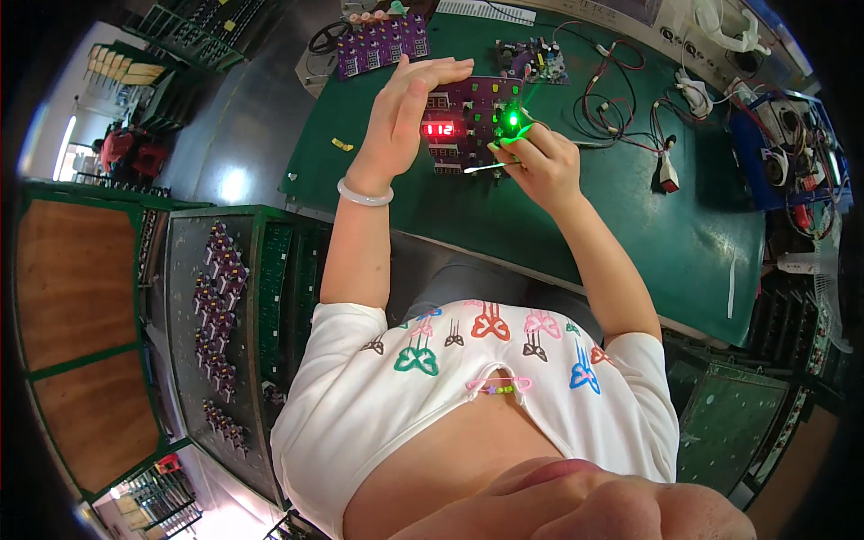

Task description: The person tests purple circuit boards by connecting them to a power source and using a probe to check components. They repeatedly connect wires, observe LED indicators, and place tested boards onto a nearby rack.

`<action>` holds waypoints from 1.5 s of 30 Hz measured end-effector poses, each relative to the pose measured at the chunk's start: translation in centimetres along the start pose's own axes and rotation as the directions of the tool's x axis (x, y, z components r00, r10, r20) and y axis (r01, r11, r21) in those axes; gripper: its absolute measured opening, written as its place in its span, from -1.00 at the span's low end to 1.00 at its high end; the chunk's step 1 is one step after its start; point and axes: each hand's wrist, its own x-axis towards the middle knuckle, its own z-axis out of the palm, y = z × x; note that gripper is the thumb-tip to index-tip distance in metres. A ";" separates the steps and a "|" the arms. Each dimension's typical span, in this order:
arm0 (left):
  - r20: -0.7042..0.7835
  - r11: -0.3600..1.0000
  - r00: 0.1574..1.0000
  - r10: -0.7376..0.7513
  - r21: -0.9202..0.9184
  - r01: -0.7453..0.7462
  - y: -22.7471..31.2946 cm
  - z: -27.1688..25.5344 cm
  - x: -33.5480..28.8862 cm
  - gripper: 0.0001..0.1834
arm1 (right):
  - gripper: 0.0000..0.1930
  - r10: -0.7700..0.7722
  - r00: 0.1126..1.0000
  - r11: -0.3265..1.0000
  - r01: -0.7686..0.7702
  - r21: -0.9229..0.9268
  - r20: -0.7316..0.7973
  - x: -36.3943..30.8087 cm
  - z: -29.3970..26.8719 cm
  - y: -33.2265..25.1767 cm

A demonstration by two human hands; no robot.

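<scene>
A purple circuit board [477,99] lies on the green tabletop between my hands. One of its digit displays [439,130] glows red, and a green light [514,119] shines near its right edge. Along the board's left side, my left hand [396,121] is stretched out with long, straight fingers that reach over its upper left corner. It grips nothing that I can see. My right hand [546,166] is closed at the board's right side, pinching a thin white stick like a cotton swab [486,167]. The stick's pale tip points left over the board's lower part. My fingers partly hide that side.
A panel of joined purple boards [385,47] lies at the back left, and another circuit board [533,61] behind mine. Red and black cables [612,99] tangle on the right, near a blue bin [783,153]. A rack of boards [220,306] stands at my left.
</scene>
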 end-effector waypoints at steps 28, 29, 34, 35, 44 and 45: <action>0.003 0.998 0.999 -0.039 0.041 0.039 0.5 0.2 0.1 -0.28 | -0.82 0.235 0.960 0.957 -0.256 0.138 0.154 -1.2 -1.6 -1.2; 0.005 0.999 0.999 -0.033 0.042 0.033 0.5 0.2 0.1 -0.29 | -0.81 0.233 0.963 0.955 -0.253 0.153 0.138 -1.2 -1.5 -1.3; -0.013 0.999 1.000 -0.017 0.043 0.017 0.3 0.2 -0.1 -0.32 | -0.79 0.250 0.958 0.948 -0.272 0.168 0.139 -1.4 -1.1 -1.4; -0.012 0.999 1.000 -0.016 0.042 0.016 0.3 0.2 -0.1 -0.33 | -0.79 0.267 0.953 0.940 -0.290 0.178 0.142 -1.4 -1.1 -1.5; -0.040 0.997 0.999 0.018 0.073 -0.015 0.3 0.3 -0.3 -0.40 | -0.85 0.334 0.929 0.901 -0.364 0.236 0.160 -1.1 -1.4 -1.9; -0.044 0.997 0.999 0.021 0.071 -0.018 0.2 0.3 -0.4 -0.41 | -0.86 0.338 0.927 0.901 -0.369 0.228 0.163 -1.1 -1.5 -2.0</action>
